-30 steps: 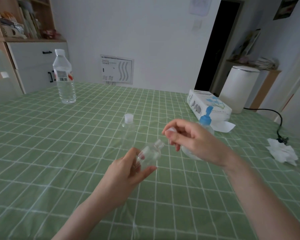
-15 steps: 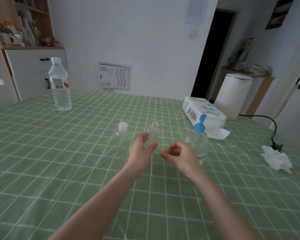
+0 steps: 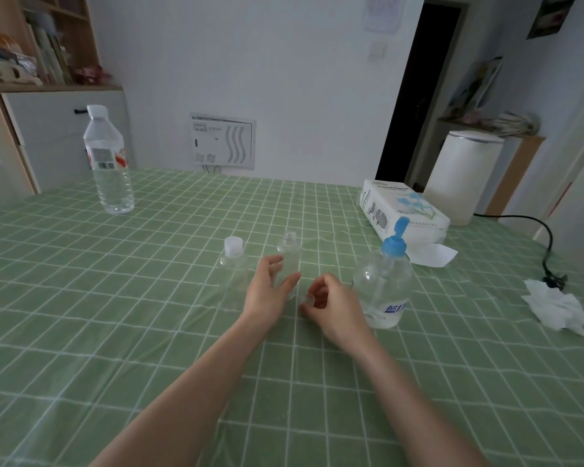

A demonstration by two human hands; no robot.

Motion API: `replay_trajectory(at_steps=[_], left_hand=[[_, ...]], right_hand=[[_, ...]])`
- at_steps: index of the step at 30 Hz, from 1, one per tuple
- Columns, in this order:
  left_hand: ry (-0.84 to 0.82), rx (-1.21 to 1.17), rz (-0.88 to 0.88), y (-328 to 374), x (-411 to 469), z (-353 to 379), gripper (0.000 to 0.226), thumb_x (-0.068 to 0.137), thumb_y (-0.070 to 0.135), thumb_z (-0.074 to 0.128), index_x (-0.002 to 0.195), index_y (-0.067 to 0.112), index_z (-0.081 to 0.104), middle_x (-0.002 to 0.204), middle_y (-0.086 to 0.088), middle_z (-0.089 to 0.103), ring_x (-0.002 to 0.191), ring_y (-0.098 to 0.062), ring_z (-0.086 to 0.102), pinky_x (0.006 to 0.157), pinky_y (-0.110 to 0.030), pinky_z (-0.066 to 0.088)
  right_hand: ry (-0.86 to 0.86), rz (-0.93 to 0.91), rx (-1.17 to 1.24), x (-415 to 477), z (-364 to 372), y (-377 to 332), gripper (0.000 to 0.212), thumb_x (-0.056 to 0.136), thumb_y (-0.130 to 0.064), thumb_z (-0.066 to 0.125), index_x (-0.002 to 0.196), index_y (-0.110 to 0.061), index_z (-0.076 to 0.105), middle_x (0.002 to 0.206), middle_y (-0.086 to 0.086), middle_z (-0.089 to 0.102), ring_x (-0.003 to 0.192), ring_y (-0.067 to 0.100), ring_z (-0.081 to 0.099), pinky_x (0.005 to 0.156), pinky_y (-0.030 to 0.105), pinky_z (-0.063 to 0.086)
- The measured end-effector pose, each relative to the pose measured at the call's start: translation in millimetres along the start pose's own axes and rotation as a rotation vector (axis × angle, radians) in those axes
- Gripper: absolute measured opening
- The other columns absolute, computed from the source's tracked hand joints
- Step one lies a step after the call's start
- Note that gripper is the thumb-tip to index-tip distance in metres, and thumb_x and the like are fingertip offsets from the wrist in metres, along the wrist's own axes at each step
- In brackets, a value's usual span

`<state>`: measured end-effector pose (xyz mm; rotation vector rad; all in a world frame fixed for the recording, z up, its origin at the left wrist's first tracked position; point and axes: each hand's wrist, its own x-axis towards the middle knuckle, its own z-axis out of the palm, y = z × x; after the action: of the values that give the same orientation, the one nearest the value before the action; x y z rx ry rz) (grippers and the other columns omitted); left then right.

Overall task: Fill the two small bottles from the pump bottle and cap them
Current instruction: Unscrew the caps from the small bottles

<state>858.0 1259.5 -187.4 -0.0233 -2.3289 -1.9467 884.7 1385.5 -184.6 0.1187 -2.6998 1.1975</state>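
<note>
Two small clear bottles stand side by side mid-table. The left one (image 3: 233, 264) wears a white cap. The right one (image 3: 290, 251) has an open neck, and my left hand (image 3: 268, 293) wraps its lower part, thumb in front and fingers on its left. My right hand (image 3: 332, 306) hovers just above the cloth to the right, pinching a small pale cap (image 3: 307, 300) between thumb and fingers. The pump bottle (image 3: 383, 288), clear with a blue pump head, stands immediately right of that hand.
A large water bottle (image 3: 110, 170) stands far left. A tissue box (image 3: 402, 210) lies behind the pump bottle. A crumpled tissue (image 3: 557, 310) and a black cable (image 3: 550, 251) lie at the right edge. The green checked tablecloth (image 3: 149, 315) covers the table.
My left hand has brought the open small bottle from mid-air down onto the table beside the capped one. My right hand has lowered with the cap toward the cloth.
</note>
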Motion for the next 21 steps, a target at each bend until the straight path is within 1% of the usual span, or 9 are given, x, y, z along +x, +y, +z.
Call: replay_trajectory(at_steps=[4, 7, 12, 14, 16, 17, 18, 19, 21], left_hand=[[-0.021, 0.058, -0.013, 2, -4, 1, 0.069, 0.088, 0.022, 0.065, 0.146, 0.016, 0.027, 0.154, -0.007, 0.032, 0.141, -0.02, 0.028, 0.112, -0.036, 0.028], [-0.026, 0.123, -0.022, 2, -17, -2, 0.076, 0.089, 0.021, 0.064, 0.149, 0.014, 0.019, 0.155, -0.007, 0.029, 0.142, -0.021, 0.026, 0.114, -0.039, 0.027], [-0.03, 0.16, 0.035, -4, -60, -15, 0.071, 0.092, 0.016, 0.059, 0.15, 0.017, 0.017, 0.154, 0.003, 0.026, 0.14, -0.014, 0.026, 0.109, -0.03, 0.025], [-0.008, 0.157, 0.049, -7, -77, -25, 0.059, 0.09, 0.014, 0.06, 0.142, 0.019, 0.033, 0.139, 0.011, 0.038, 0.128, -0.01, 0.04, 0.1, -0.021, 0.031], [0.058, 0.146, 0.079, -8, -88, -37, 0.028, 0.087, 0.013, 0.063, 0.112, 0.022, 0.054, 0.118, 0.008, 0.058, 0.102, -0.009, 0.057, 0.081, -0.01, 0.042], [0.12, 0.133, 0.089, -6, -91, -44, 0.019, 0.085, 0.013, 0.066, 0.097, 0.023, 0.055, 0.099, 0.005, 0.062, 0.087, -0.01, 0.057, 0.068, -0.011, 0.043], [0.2, 0.117, 0.091, -5, -91, -50, 0.019, 0.083, 0.014, 0.068, 0.087, 0.023, 0.052, 0.087, 0.003, 0.058, 0.078, -0.011, 0.054, 0.062, -0.014, 0.041], [0.282, 0.096, 0.084, -3, -88, -56, 0.023, 0.082, 0.016, 0.07, 0.085, 0.022, 0.049, 0.084, 0.002, 0.053, 0.076, -0.013, 0.051, 0.063, -0.017, 0.039], [0.379, 0.072, 0.048, 2, -78, -63, 0.033, 0.08, 0.022, 0.073, 0.098, 0.019, 0.047, 0.095, 0.001, 0.049, 0.085, -0.016, 0.049, 0.077, -0.025, 0.043]], right_hand=[[-0.002, -0.007, -0.005, -2, 0, 0, 0.025, 0.087, -0.016, 0.071, 0.101, -0.02, 0.05, 0.086, -0.011, 0.056, 0.08, 0.007, 0.057, 0.069, 0.012, 0.045], [0.002, 0.004, -0.004, -5, -2, -1, 0.032, 0.084, -0.018, 0.075, 0.106, -0.017, 0.052, 0.093, -0.008, 0.056, 0.084, 0.007, 0.055, 0.077, 0.018, 0.047], [0.121, -0.091, -0.045, -16, -9, -6, 0.031, 0.082, -0.022, 0.077, 0.102, -0.019, 0.054, 0.097, -0.009, 0.057, 0.093, 0.007, 0.054, 0.083, 0.018, 0.046], [0.127, -0.1, -0.017, -21, -12, -9, 0.03, 0.081, -0.023, 0.077, 0.097, -0.023, 0.052, 0.091, -0.012, 0.058, 0.087, 0.004, 0.055, 0.076, 0.01, 0.045], [0.098, -0.091, 0.028, -26, -15, -11, 0.027, 0.082, -0.021, 0.077, 0.094, -0.024, 0.053, 0.084, -0.013, 0.059, 0.078, 0.0, 0.056, 0.069, 0.007, 0.046], [0.078, -0.085, 0.049, -28, -15, -12, 0.026, 0.082, -0.021, 0.077, 0.093, -0.024, 0.054, 0.082, -0.012, 0.06, 0.075, -0.002, 0.056, 0.068, 0.006, 0.046], [0.06, -0.08, 0.065, -30, -16, -13, 0.024, 0.082, -0.021, 0.077, 0.093, -0.025, 0.055, 0.081, -0.012, 0.061, 0.072, -0.003, 0.057, 0.066, 0.005, 0.047], [0.045, -0.075, 0.076, -31, -15, -14, 0.023, 0.083, -0.021, 0.076, 0.092, -0.026, 0.056, 0.08, -0.012, 0.062, 0.07, -0.004, 0.058, 0.065, 0.005, 0.046], [0.027, -0.067, 0.093, -36, -13, -16, 0.021, 0.083, -0.021, 0.076, 0.09, -0.027, 0.057, 0.078, -0.012, 0.063, 0.066, -0.008, 0.059, 0.063, 0.003, 0.045]])
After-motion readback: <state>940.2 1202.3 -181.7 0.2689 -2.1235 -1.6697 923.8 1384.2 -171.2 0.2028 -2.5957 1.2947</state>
